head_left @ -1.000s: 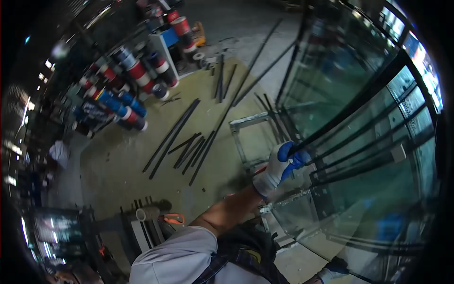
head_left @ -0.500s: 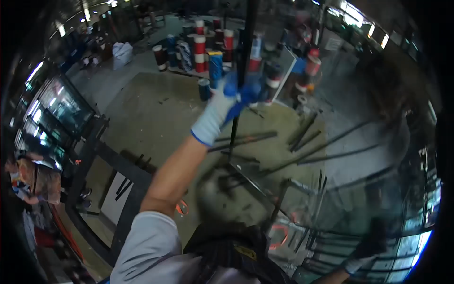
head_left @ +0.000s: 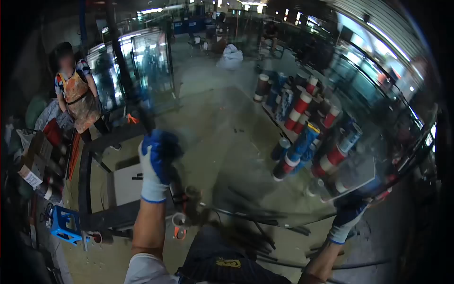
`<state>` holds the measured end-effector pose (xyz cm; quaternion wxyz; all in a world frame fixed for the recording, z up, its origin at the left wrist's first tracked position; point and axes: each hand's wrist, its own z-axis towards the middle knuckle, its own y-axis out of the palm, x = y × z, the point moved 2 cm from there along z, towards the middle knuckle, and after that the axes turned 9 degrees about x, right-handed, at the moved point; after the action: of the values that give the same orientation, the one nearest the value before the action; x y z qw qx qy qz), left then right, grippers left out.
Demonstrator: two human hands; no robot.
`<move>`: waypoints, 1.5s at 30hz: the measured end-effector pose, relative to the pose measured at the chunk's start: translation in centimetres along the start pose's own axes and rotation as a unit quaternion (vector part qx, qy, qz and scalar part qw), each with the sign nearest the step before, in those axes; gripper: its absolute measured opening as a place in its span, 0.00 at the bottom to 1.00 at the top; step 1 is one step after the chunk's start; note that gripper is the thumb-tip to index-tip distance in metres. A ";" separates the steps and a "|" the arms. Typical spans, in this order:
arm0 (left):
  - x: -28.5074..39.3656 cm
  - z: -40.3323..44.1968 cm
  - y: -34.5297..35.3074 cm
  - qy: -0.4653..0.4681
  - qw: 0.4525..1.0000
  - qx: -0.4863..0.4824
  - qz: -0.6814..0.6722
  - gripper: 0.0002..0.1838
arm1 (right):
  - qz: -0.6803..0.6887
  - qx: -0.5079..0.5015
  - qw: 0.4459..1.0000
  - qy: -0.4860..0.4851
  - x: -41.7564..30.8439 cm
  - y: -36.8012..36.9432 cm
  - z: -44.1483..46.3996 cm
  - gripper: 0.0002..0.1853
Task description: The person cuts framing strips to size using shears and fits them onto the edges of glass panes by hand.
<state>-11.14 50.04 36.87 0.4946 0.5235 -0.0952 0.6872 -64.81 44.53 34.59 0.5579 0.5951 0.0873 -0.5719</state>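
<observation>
My left hand (head_left: 158, 163), in a white and blue glove, is closed round the dark left edge of a large see-through glass pane (head_left: 236, 156) that stands upright in front of me. My right hand (head_left: 349, 215), gloved too, grips the pane low on the right side; its fingers are dark and partly blurred. The pane's lower edge runs between the two hands, above dark strips (head_left: 265, 232) lying on the floor. Much of the pane's outline is faint.
A person in a patterned apron (head_left: 79, 102) stands at left, near a black frame (head_left: 85, 182) and a blue stool (head_left: 66, 225). Red, white and blue rolls (head_left: 298, 111) stand at right. Glass panels (head_left: 151, 61) lean farther back. Orange-handled scissors (head_left: 179, 233) lie below the left hand.
The view has swung left, bringing the apron-wearing person and black frame nearer the centre. The pane has turned with it, away from the glass rack. Both hands keep their grip.
</observation>
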 end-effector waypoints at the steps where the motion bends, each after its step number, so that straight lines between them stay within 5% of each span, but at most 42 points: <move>1: -1.1 2.3 -2.7 0.007 0.999 0.046 -0.023 0.22 | -0.030 -0.007 0.998 -0.048 1.4 7.1 0.0 0.26; 3: 2.7 5.1 -1.0 0.077 0.985 0.156 0.022 0.26 | 0.025 -0.093 0.995 0.014 5.8 15.4 1.9 0.27; 4: 2.9 7.2 -3.6 0.028 0.983 0.178 0.023 0.25 | 0.030 -0.218 0.975 0.022 9.8 17.5 4.3 0.29; 6: 3.0 11.0 -6.2 0.116 0.973 0.190 0.060 0.23 | 0.066 -0.197 0.976 0.064 14.0 25.9 5.3 0.30; 12: 3.0 17.8 -7.2 0.140 0.897 0.403 0.118 0.24 | -0.040 -0.265 0.954 0.136 25.6 47.3 8.0 0.29; 15: 1.9 17.9 -13.2 0.180 0.852 0.447 0.203 0.19 | -0.005 -0.385 0.898 0.214 31.9 57.1 6.9 0.31; 18: 1.0 20.5 -12.6 0.264 0.753 0.513 0.318 0.17 | 0.019 -0.487 0.835 0.256 40.9 65.7 5.0 0.31; 20: -1.1 23.1 -13.0 0.260 0.720 0.559 0.319 0.17 | 0.001 -0.495 0.796 0.349 46.7 71.7 2.4 0.33; 23: -5.3 29.0 -13.8 0.236 0.670 0.628 0.318 0.17 | 0.005 -0.574 0.743 0.346 53.9 80.1 -0.6 0.30; 25: -8.0 33.7 -14.7 0.205 0.635 0.681 0.302 0.17 | 0.036 -0.586 0.709 0.391 62.5 85.8 -3.7 0.22; 29: -12.6 38.6 -17.0 0.140 0.570 0.763 0.272 0.18 | 0.031 -0.648 0.601 0.466 66.8 93.1 -8.2 0.19; 38: -20.3 33.7 -27.0 0.003 0.465 0.872 0.154 0.21 | -0.125 -0.715 0.506 0.466 81.4 97.9 -24.7 0.19; 39: -21.3 32.2 -28.9 -0.003 0.482 0.865 0.138 0.22 | -0.143 -0.721 0.497 0.461 82.6 97.8 -27.1 0.19; 41: -24.9 27.1 -35.7 0.077 0.613 0.778 0.113 0.18 | -0.180 -0.738 0.470 0.449 84.8 97.5 -31.8 0.19; 42: -23.7 29.6 -34.1 -0.033 0.506 0.847 0.163 0.20 | -0.205 -0.745 0.456 0.442 85.6 96.6 -34.2 0.19; 45: -27.2 24.5 -40.2 -0.056 0.479 0.871 0.092 0.18 | -0.208 -0.755 0.409 0.468 87.9 95.5 -39.8 0.19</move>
<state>34.51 38.16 9.84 -0.2871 0.7113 0.4774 0.4287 58.29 -6.66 9.05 0.5177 0.0718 0.8525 -0.0056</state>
